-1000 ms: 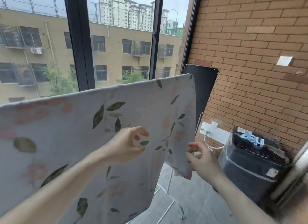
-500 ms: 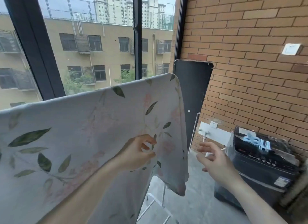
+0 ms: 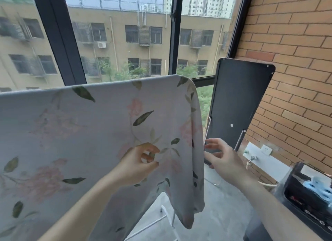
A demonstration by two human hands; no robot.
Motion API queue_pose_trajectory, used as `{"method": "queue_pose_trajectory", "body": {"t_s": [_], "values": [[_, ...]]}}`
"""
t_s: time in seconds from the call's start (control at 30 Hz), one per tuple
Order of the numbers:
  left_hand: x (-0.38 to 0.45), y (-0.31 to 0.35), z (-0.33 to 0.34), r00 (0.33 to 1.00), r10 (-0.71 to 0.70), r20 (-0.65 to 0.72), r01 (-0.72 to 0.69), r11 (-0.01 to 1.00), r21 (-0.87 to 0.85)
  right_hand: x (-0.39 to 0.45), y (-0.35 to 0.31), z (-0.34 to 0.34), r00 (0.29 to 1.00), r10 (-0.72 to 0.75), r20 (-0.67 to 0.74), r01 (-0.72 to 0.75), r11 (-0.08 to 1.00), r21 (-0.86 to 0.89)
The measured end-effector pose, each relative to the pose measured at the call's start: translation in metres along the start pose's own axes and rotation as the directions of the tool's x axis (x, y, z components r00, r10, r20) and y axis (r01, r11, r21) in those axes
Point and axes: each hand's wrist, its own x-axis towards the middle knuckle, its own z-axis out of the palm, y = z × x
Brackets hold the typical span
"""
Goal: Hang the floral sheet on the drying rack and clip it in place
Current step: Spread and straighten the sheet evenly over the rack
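Observation:
The floral sheet (image 3: 100,126), pale with pink flowers and green leaves, hangs over the top bar of the drying rack, and its right edge drops down in folds. Only the rack's white legs (image 3: 172,218) show below the cloth. My left hand (image 3: 138,166) is in front of the sheet with fingers curled against the fabric; whether it pinches cloth is unclear. My right hand (image 3: 221,160) is just right of the sheet's edge, fingers straight, with the fingertips at that edge. Blue clips (image 3: 321,187) lie on the washing machine at the far right.
A dark washing machine (image 3: 301,210) stands at the lower right by the brick wall (image 3: 294,48). A black folded panel (image 3: 239,100) leans against the wall behind the rack. A tap and socket plate (image 3: 265,157) are on the wall. Large windows lie beyond the rack.
My right hand has moved left and up until its fingertips reach the sheet's right edge. My left hand stays curled at the same part of the sheet. The view has swung a little to the right.

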Motion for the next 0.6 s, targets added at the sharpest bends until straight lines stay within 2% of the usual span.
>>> {"method": "queue_pose_trajectory", "body": {"t_s": [0.2, 0.4, 0.5, 0.6], "values": [[0.017, 0.002, 0.027, 0.990, -0.136, -0.037, 0.134, 0.990, -0.045, 0.058, 0.017, -0.009, 0.994, -0.061, 0.086, 0.058, 0.997, 0.041], [0.065, 0.002, 0.064, 0.989, -0.123, -0.082, 0.123, 0.992, -0.005, 0.122, 0.026, -0.015, 0.979, -0.153, 0.134, 0.145, 0.987, 0.074], [0.088, 0.001, 0.078, 0.989, -0.106, -0.102, 0.107, 0.994, 0.003, 0.156, 0.029, -0.022, 0.972, -0.206, 0.113, 0.196, 0.976, 0.098], [0.100, 0.004, 0.095, 0.979, -0.146, -0.142, 0.150, 0.988, 0.019, 0.186, 0.035, -0.023, 0.968, -0.234, 0.095, 0.220, 0.966, 0.135]]}}
